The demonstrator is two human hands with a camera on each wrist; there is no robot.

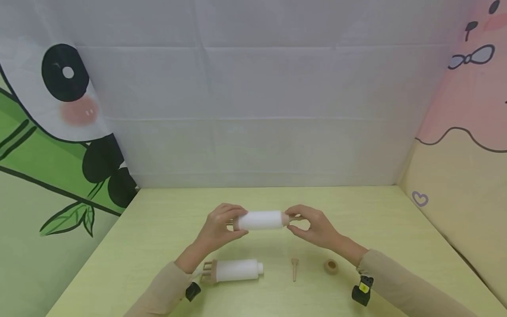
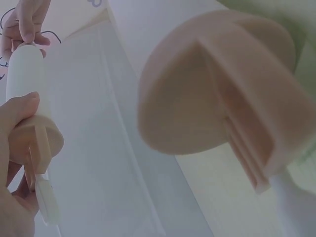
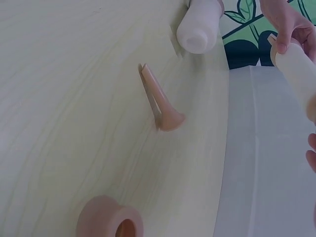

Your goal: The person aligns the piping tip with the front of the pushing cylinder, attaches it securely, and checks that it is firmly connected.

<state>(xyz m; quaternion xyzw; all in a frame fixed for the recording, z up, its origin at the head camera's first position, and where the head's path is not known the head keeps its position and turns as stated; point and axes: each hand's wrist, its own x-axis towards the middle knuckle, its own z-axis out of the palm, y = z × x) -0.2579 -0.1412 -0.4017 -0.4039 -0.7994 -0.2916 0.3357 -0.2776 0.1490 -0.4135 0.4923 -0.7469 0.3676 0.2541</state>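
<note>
A white bottle (image 1: 261,220) with tan end pieces lies level between both hands, raised above the table. The left hand (image 1: 222,225) grips its left end, thumb below and fingers above, around the tan end (image 2: 42,140) with a bracket-like handle. At the other end, the right hand (image 1: 316,226) pinches the tan tip piece (image 1: 285,219) between thumb and fingers. Below lies a second white bottle (image 1: 236,270) on its side, its tan handled end to the left and a white neck to the right. The fingers hide part of both tan ends of the held bottle.
A small tan funnel-shaped nozzle (image 1: 295,268) lies right of the second bottle. Further right, a tan ring-shaped cap (image 1: 330,266) rests on the pale yellow table (image 1: 178,202). A white cloth wall (image 1: 261,145) stands behind, with printed side walls.
</note>
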